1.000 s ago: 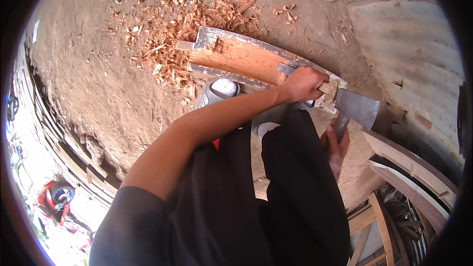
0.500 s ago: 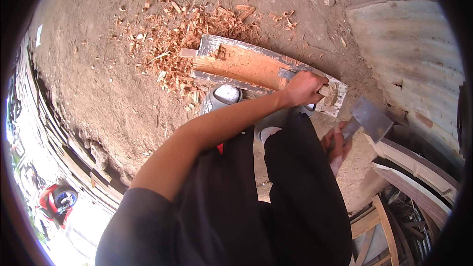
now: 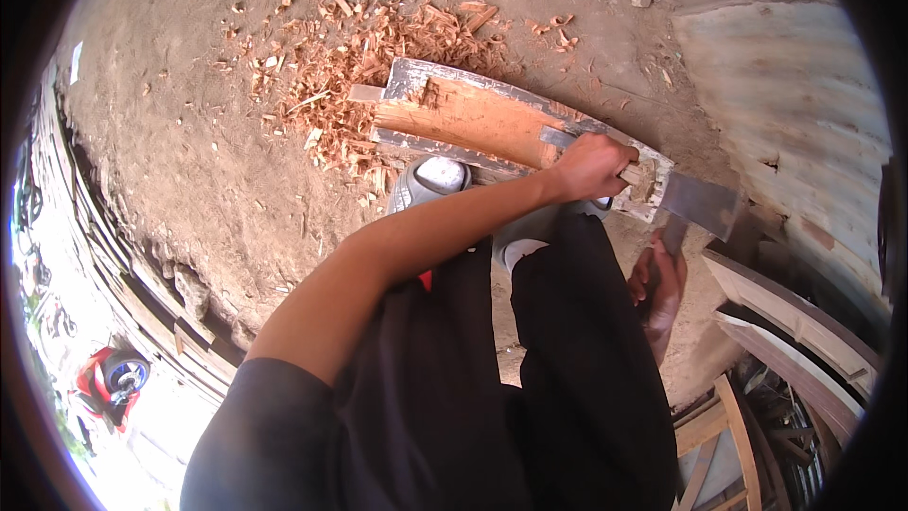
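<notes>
A long wooden piece lies on the ground, with a hollowed orange-brown trough and worn, dark-and-white painted edges. My left hand is closed round a chisel; its flat metal blade points left into the hollow, and the handle's butt shows at the right of my fist. To the lower right, my right hand grips the handle of a mallet with a broad, grey, rectangular head. That head hangs by the right end of the wooden piece, to the right of the chisel's butt. Whether it touches the wood I cannot tell.
Wood shavings are heaped on the dirt beyond and left of the piece. My grey shoe is against its near side. Corrugated metal sheet and stacked boards stand at the right. A red motorbike shows far left.
The mallet's head has swung leftward and closer to the chisel's butt, and my right hand has shifted slightly. My left hand keeps its hold on the chisel in the hollow.
</notes>
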Tool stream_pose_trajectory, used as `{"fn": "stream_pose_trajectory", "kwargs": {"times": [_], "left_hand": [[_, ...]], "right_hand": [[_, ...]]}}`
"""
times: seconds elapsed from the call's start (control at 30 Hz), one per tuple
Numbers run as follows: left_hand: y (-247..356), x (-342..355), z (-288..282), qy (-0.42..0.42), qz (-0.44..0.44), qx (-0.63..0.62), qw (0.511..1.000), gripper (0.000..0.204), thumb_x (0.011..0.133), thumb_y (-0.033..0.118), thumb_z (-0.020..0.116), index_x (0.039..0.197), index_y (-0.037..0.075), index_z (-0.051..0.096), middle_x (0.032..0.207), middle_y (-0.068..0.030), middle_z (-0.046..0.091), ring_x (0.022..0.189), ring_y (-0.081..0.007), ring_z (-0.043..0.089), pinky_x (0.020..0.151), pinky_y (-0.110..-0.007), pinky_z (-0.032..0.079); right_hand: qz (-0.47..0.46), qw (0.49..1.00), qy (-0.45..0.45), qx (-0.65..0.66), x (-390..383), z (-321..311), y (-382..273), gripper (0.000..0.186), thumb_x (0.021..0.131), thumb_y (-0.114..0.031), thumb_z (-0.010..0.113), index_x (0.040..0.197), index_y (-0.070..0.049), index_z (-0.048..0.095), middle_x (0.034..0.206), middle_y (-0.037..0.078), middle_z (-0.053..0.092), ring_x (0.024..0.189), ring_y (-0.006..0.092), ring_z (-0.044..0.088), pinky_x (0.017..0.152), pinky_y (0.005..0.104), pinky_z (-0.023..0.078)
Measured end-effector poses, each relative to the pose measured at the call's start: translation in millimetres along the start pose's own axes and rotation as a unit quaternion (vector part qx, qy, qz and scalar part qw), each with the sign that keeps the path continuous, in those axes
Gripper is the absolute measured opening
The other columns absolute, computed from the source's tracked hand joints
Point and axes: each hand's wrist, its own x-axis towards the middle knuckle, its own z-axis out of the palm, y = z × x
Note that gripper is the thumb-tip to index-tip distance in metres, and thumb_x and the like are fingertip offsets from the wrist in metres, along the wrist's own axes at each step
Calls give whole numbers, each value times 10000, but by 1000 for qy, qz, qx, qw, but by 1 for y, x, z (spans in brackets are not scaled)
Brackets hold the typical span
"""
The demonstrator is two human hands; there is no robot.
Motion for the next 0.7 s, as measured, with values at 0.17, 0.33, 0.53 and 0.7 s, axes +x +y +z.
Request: {"fn": "stream_pose_trajectory", "kwargs": {"times": [0.17,0.33,0.53,0.7], "left_hand": [[-1,2,6,-1,-7,30,1000,325,628,125,692,939,31,679,786,-196,677,759,-401,674,694,-472,544],[-2,-1,7,5,-4,35,999,324,628,125,691,939,35,686,790,-188,683,761,-390,679,696,-464,547],[-2,2,9,-9,-23,43,999,309,631,119,691,932,44,693,760,-177,675,753,-387,677,694,-463,548],[-1,1,9,-28,-32,55,998,319,630,116,688,938,36,697,782,-184,681,761,-388,678,701,-467,547]], "right_hand": [[-128,986,64,85,0,0,12,261,1017,-256,561,1192,-75,490,614,16,422,387,83,361,341,240,298],[-21,998,14,-63,-2,0,11,293,973,-231,637,1166,-49,511,631,10,440,429,85,374,387,235,293],[-142,988,30,51,-8,-18,-5,329,1032,-240,533,1250,-8,451,616,31,429,382,135,419,337,284,353],[-49,996,72,-21,1,4,23,319,996,-275,606,1191,-56,483,611,14,424,387,94,371,367,251,297]]}}
